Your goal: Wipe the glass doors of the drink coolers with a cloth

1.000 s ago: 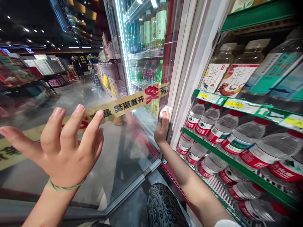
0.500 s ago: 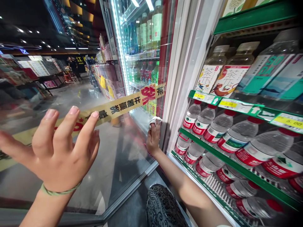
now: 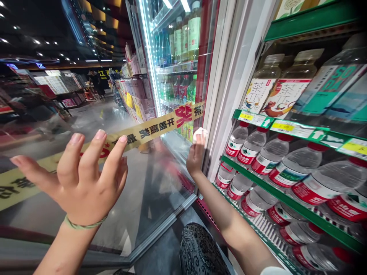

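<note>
My left hand (image 3: 88, 183), a green band (image 3: 86, 224) round its wrist, is spread with fingers apart at the glass door (image 3: 160, 172). Whether its fingertips touch the pane I cannot tell. A yellow strip (image 3: 155, 128) with mirrored lettering runs across the glass behind it. Low on the door's inner side, by the upright white frame (image 3: 219, 76), my right hand (image 3: 195, 156) presses a white cloth (image 3: 200, 134) under its fingers. The palm side of that hand is hidden.
Close on my right, green-edged shelves (image 3: 286, 194) hold several red-capped water bottles (image 3: 292, 162), with tea bottles (image 3: 288, 89) above. My patterned knee (image 3: 200, 250) is below, near the door's bottom rail (image 3: 163, 229). A lit drinks fridge (image 3: 177, 68) shows through the glass.
My right hand has slid the cloth slightly up and right, onto the door's edge by the frame. My left hand stays spread at the glass; the view has shifted a little.
</note>
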`<state>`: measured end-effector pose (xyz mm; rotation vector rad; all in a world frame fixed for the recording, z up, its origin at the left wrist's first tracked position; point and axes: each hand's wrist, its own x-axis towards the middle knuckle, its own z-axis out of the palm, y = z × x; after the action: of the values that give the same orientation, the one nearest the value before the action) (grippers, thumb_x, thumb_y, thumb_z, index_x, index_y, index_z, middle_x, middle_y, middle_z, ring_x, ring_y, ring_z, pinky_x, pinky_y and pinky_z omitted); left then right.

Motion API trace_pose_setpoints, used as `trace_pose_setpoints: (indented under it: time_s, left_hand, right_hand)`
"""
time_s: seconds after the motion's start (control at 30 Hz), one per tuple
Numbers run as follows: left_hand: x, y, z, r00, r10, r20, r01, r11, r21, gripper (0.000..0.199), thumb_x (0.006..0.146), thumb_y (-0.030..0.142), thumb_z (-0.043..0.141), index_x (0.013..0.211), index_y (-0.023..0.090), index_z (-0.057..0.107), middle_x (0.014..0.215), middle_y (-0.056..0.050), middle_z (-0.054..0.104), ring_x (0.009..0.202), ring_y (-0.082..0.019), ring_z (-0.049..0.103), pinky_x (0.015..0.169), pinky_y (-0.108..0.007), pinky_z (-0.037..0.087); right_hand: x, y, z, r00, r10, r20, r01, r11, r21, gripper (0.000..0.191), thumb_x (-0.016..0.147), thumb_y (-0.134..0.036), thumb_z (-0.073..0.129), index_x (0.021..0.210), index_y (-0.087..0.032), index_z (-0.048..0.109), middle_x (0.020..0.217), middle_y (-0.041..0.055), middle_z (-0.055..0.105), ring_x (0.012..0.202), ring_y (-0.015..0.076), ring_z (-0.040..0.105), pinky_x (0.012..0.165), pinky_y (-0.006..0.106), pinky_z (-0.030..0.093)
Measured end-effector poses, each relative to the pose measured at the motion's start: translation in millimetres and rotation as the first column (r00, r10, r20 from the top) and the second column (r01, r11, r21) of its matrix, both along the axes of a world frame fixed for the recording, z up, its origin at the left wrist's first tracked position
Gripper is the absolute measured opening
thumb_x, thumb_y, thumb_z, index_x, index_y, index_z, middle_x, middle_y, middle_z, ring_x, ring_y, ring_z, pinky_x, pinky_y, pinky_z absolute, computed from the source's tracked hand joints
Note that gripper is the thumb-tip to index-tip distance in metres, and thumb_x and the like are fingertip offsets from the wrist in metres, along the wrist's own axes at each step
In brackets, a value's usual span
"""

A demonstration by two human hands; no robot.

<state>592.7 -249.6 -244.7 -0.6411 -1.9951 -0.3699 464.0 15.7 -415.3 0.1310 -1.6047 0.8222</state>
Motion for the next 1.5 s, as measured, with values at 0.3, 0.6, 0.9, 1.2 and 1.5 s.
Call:
trace_pose_setpoints:
  time_s: [0.3,0.6,0.9,1.2,1.5]
  left_hand:
    - [-0.5,-1.2,-3.6,0.977,0.105,-0.184,-0.118,0.991,-0.059,0.062,0.087,0.030,0.078,0.143,0.045,0.057,0.157,0.003,0.053,0.155,-0.038,0.034,0.122,-0.075,-0.021]
    - [-0.4,-1.1,-2.5,0.984,0.071,-0.164,-0.084,0.994,-0.076,0.059,0.092,0.028,0.072,0.147,0.041,0.054,0.156,-0.001,0.054,0.155,-0.038,0.033,0.120,-0.077,-0.022]
    - [0.5,0.8,0.2,0.992,0.071,-0.108,-0.072,0.997,-0.008,0.057,0.090,0.030,0.075,0.142,0.044,0.058,0.150,0.001,0.060,0.154,-0.037,0.036,0.123,-0.073,-0.023]
    - [-0.4,-2.3,-4.0,0.980,0.086,-0.177,-0.102,0.991,-0.083,0.064,0.090,0.027,0.074,0.147,0.044,0.053,0.156,-0.001,0.054,0.155,-0.036,0.035,0.123,-0.073,-0.021]
    - [-2.1,-2.4,-5.7,0.947,0.115,-0.300,-0.165,0.975,-0.146,0.066,0.090,0.022,0.073,0.149,0.043,0.051,0.159,-0.002,0.050,0.155,-0.031,0.035,0.128,-0.070,-0.013]
  right_hand:
    - [15.3,-25.7,-0.7,0.995,0.094,-0.019,-0.089,0.980,0.178,0.056,0.103,-0.021,0.042,0.157,-0.036,0.041,0.161,0.0072,0.048,0.158,0.0260,0.030,0.127,0.062,0.031]
    - [19.1,-28.0,26.4,0.989,0.145,-0.032,-0.141,0.984,0.112,0.050,0.106,-0.024,0.039,0.154,-0.035,0.047,0.161,0.0068,0.049,0.156,0.0278,0.036,0.128,0.064,0.027]
    - [20.6,-37.1,35.5,0.987,0.156,-0.047,-0.144,0.970,0.195,0.049,0.104,-0.021,0.040,0.149,-0.037,0.053,0.155,0.0044,0.055,0.154,0.0274,0.039,0.128,0.062,0.029]
    - [25.8,-46.2,59.5,0.986,0.161,-0.053,-0.136,0.938,0.320,0.047,0.103,-0.022,0.042,0.145,-0.039,0.056,0.154,0.0020,0.057,0.155,0.0257,0.038,0.129,0.060,0.031]
    - [33.4,-53.5,87.5,0.984,0.098,-0.147,-0.036,0.926,0.375,0.049,0.103,-0.019,0.042,0.147,-0.037,0.050,0.152,0.0053,0.058,0.156,0.0268,0.036,0.126,0.058,0.038]
